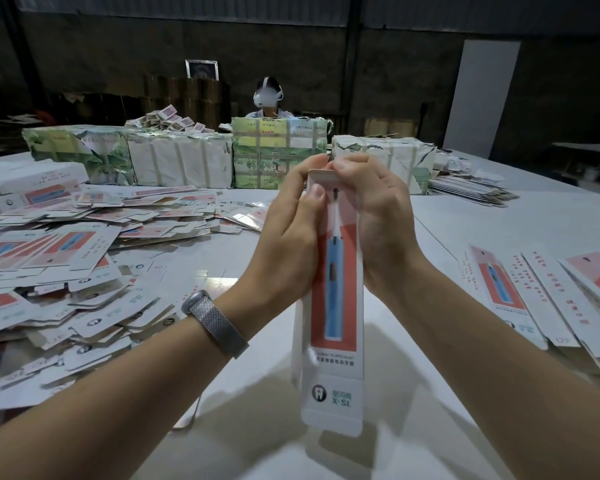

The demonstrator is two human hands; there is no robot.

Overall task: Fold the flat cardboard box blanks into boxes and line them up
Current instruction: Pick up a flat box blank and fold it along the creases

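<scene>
Above the bare middle of the white tabletop [499,216], a toothbrush box [333,306] stood upright, both hands pinching its top flap: left hand [288,233], right hand [378,223]. Flat blanks [66,251] crowded the left; folded boxes [541,292] lay right.
</scene>
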